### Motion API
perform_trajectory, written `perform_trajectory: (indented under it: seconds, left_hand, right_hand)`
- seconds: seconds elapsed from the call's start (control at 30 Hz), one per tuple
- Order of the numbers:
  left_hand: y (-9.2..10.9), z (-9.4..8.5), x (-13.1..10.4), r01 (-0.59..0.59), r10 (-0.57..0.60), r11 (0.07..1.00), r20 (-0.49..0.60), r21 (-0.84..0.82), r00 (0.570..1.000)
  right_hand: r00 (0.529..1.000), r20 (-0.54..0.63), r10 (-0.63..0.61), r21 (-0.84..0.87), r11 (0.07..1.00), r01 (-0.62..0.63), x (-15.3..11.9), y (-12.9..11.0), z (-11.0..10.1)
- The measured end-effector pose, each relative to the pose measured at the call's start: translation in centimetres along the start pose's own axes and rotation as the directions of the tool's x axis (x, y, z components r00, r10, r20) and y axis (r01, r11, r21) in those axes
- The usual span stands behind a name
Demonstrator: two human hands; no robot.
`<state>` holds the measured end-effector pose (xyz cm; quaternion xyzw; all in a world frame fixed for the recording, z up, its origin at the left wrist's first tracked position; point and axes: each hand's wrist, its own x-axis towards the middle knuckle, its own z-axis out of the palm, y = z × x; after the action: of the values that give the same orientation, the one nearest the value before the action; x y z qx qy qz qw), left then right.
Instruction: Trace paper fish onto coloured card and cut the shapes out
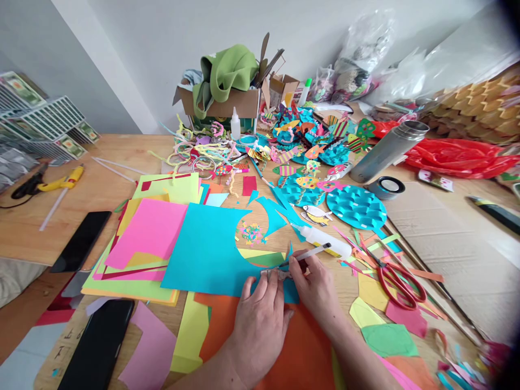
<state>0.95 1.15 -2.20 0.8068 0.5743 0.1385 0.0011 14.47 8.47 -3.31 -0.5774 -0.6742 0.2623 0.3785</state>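
Note:
Near the middle of the table lies a blue sheet of paper (203,249) with a large rounded piece cut out of its upper right side. My left hand (260,319) presses on its lower right part, fingers stretched forward. Beneath those fingertips sits a small pale cutout (265,272), mostly covered, so its shape is unclear. My right hand (311,279) grips a white pen (314,251) with a dark end, its tip close to the cutout's edge. Orange paper (304,346) lies under both wrists.
Stacked coloured paper (148,227) and phones (81,241) are on the left. To the right are a glue bottle (325,241), red-handled scissors (400,284) and a steel flask (388,151). Paper fish (306,182) and scaly blue discs (356,207) lie behind, before a cardboard box (219,103).

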Motion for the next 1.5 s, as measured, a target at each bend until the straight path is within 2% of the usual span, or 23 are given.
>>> perform_trajectory:
  seconds: [1.07, 1.5]
  left_hand:
    - [-0.08, -0.02, 0.07, 0.0, 0.001, 0.999, 0.033, -0.032, 0.999]
    - [-0.04, 0.18, 0.15, -0.001, 0.003, 0.999, 0.041, -0.042, 0.999]
  right_hand:
    - [0.999, 0.022, 0.03, 0.048, 0.998, -0.031, 0.06, -0.36, -0.1]
    - [0.998, 0.033, 0.057, 0.003, 0.998, -0.057, 0.43, -0.22, -0.63]
